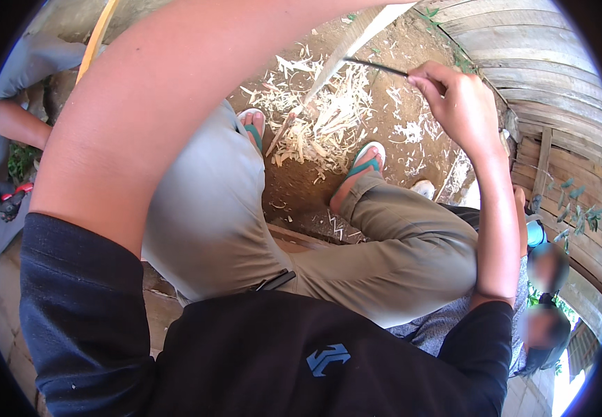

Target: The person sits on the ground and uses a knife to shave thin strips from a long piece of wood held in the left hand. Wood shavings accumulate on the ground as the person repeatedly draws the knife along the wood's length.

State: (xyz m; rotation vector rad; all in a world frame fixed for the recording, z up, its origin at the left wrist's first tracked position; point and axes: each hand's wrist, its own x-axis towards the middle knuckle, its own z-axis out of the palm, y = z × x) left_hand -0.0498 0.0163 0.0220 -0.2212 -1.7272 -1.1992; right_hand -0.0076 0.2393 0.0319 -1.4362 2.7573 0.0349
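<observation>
My right hand is closed, pinching one end of a thin black rod-like tool; its exact kind I cannot make out. The tool's far end meets the edge of a long pale wooden strip. That strip slants from the top edge down toward the ground between my feet, and its lower end is darker and narrower. My left forearm reaches across the upper left and leaves the picture at the top, so the left hand is out of sight.
Curled wood shavings cover the dirt around my sandalled feet. A plank wall curves along the right. Other people sit close on the right; at the left a person's gloved hand holds something red. A yellowish strip stands at upper left.
</observation>
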